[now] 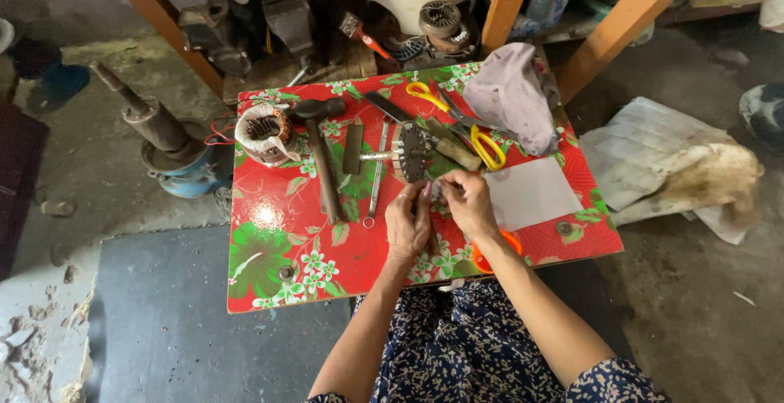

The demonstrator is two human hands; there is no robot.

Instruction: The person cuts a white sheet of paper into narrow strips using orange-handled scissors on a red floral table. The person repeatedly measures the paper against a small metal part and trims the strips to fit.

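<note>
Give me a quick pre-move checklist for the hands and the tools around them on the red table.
1. Both hands in view: left hand and right hand together over the table: ok.
2. What the fingers pinch: too small to tell: cannot tell.
3. Rotor lying just beyond the hands, untouched: ok.
4. Yellow scissors close to the right hand, blades hidden: cannot tell.
5. Hammer lies flat, apart from the hands: ok.
6. White sheet flat beside the right hand: ok.
</note>
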